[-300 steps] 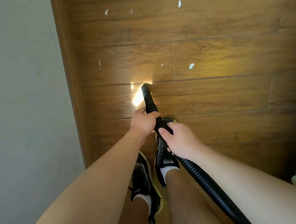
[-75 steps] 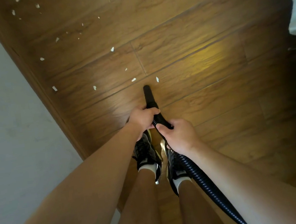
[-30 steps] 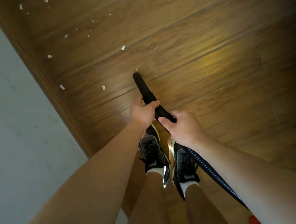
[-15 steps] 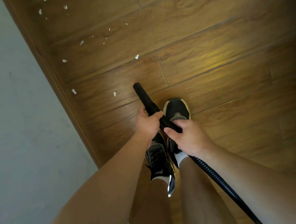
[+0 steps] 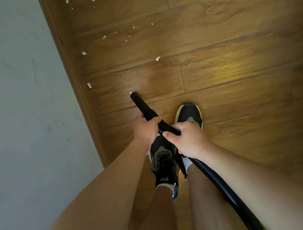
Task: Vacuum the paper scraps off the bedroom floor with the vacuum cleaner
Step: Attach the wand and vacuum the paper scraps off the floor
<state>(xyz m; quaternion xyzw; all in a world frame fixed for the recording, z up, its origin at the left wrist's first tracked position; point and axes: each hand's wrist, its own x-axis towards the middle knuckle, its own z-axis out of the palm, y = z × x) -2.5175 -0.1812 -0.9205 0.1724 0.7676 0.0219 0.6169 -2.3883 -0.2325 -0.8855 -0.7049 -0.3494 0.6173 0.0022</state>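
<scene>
Scraps of paper [image 5: 157, 58] lie on the wood floor [image 5: 232, 32] ahead and to the left, near the baseboard [image 5: 71, 71]. One tiny scrap [image 5: 130, 93] touches the nozzle tip [image 5: 134, 94]. I hold the black hose [image 5: 210, 174] tight with my left hand [image 5: 146, 131] in front and my right hand [image 5: 189, 139] just behind. The hose points forward and left, toward the rest.

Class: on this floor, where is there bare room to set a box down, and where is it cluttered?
Bare floor lies right of the hose nozzle and ahead of the forward shoe. Cluttered: paper scraps along the baseboard, one at the nozzle tip.
</scene>
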